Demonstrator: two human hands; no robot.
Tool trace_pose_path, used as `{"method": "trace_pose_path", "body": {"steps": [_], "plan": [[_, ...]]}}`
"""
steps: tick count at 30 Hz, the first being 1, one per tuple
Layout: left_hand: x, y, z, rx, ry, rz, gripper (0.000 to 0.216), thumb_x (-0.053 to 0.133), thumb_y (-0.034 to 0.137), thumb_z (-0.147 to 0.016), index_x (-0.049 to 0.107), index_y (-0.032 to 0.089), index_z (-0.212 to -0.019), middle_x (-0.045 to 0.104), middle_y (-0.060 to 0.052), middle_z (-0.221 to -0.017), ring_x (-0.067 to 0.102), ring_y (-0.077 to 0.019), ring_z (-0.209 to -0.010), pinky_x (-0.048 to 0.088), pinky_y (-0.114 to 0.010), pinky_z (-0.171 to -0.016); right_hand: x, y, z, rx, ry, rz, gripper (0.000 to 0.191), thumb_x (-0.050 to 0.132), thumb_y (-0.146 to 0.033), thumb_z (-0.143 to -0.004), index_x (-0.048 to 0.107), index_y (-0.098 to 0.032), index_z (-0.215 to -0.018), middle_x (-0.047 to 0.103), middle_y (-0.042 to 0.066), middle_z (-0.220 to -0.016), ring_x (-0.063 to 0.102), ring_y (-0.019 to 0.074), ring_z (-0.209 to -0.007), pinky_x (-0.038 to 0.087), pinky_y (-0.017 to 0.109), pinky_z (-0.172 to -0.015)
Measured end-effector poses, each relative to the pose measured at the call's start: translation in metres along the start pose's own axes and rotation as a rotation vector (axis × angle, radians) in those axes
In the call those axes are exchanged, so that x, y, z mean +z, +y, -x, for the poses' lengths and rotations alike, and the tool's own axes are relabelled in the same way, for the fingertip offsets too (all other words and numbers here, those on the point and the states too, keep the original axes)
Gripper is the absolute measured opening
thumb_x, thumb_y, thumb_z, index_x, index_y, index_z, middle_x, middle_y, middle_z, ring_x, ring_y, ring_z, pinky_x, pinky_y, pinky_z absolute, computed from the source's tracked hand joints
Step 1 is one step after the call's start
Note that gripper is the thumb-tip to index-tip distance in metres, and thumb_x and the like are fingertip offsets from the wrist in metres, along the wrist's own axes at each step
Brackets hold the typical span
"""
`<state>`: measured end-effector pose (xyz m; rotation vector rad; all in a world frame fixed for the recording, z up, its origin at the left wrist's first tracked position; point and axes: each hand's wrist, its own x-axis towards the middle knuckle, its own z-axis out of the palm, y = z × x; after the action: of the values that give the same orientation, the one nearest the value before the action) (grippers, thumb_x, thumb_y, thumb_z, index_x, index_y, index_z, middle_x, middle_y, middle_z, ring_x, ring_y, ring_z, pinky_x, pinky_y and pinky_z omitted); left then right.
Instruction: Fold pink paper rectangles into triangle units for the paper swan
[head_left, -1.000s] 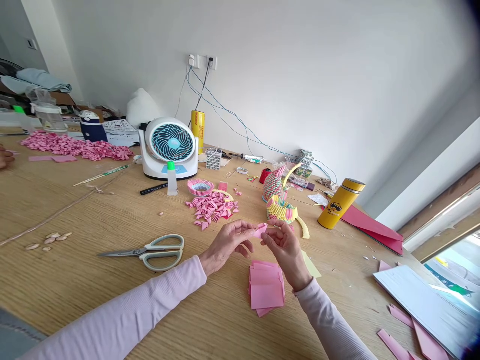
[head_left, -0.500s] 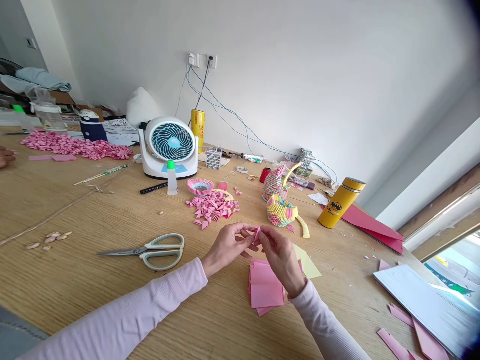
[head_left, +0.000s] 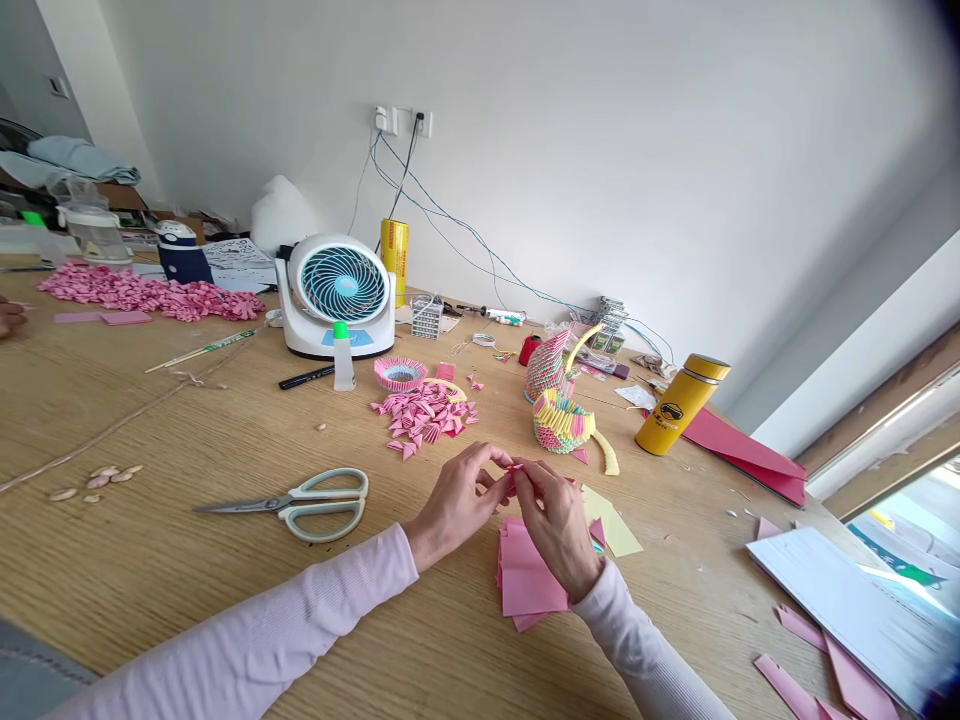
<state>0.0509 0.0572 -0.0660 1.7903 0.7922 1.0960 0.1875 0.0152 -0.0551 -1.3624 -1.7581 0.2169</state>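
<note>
A small pink paper piece (head_left: 514,468) is pinched between both hands just above the bench (head_left: 187,580), near the middle of its near edge. The left hand (head_left: 456,503) has its grip closed on the piece from the left with thumb and fingertips. The right hand (head_left: 559,522) has its grip closed on it from the right, so the fingertips of the two hands nearly meet. Most of the piece is hidden by the fingers.

Directly under the right hand lies a stack of pink paper squares (head_left: 525,590), flat on the bench. A yellow sheet (head_left: 621,528) lies just beside the stack on its right. To the left of the hands, a pair of scissors (head_left: 300,505) lies closed with its blades pointing to the left edge.

Beyond the hands is a pile of folded pink pieces (head_left: 424,415), with a pink ring of folded pieces (head_left: 401,373) behind it. To the right of the pile stands a striped paper model (head_left: 559,400), and further right a yellow flask (head_left: 679,405). A white fan (head_left: 337,295) stands toward the far edge, with a glue bottle (head_left: 343,357) and a black pen (head_left: 307,378) in front of it.

A large heap of pink pieces (head_left: 142,292) lies at the far left corner, and another person's hand (head_left: 9,315) shows at the left edge. A white sheet (head_left: 847,610) lies at the right end of the bench.
</note>
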Motion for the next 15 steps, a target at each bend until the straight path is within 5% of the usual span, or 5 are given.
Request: {"method": "trace_pose_path", "body": {"steps": [15], "plan": [[-0.0001, 0.0004, 0.0036, 0.037, -0.044, 0.057, 0.022, 0.054, 0.036, -0.086, 0.06, 0.017, -0.095, 0.065, -0.006, -0.087, 0.066, -0.0151, -0.07, 0.054, -0.021, -0.055, 0.0017, 0.0022, 0.0021, 0.047, -0.007, 0.004, 0.031, 0.039, -0.019, -0.092, 0.058, -0.019, -0.067, 0.059, 0.002, -0.066, 0.055, 0.0154, -0.058, 0.037, 0.026, -0.055]]}}
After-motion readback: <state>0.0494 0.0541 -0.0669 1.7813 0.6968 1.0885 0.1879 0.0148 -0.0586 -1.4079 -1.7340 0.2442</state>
